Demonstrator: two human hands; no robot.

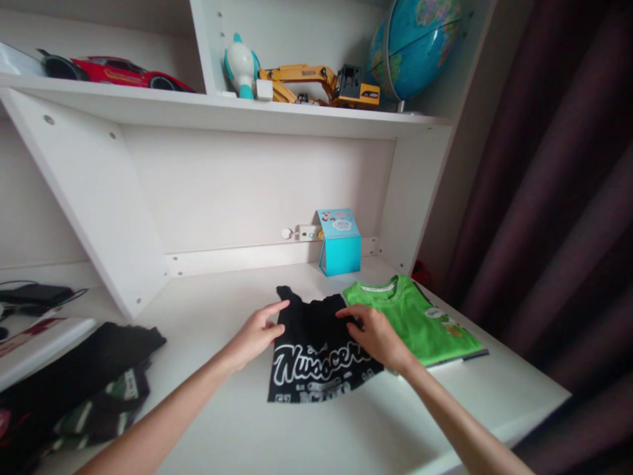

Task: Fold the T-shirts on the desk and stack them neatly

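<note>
A folded black T-shirt [316, 359] with white lettering lies on the white desk [237, 422] in front of me. My left hand [254, 336] rests at the shirt's left edge, fingers stretched out flat and pointing right. My right hand [376, 336] lies on the shirt's upper right part, fingers extended and pressing the fabric where it meets a folded green T-shirt [420, 320]. The green shirt sits just to the right of the black one, on top of something dark. Neither hand grips anything.
A heap of dark clothes [84, 382] lies at the left. A small blue house-shaped box [340, 243] stands at the back of the desk. The shelf above holds a red toy car [116, 71], a yellow toy excavator [321, 84] and a globe [418, 46]. A dark curtain [558, 198] hangs at the right.
</note>
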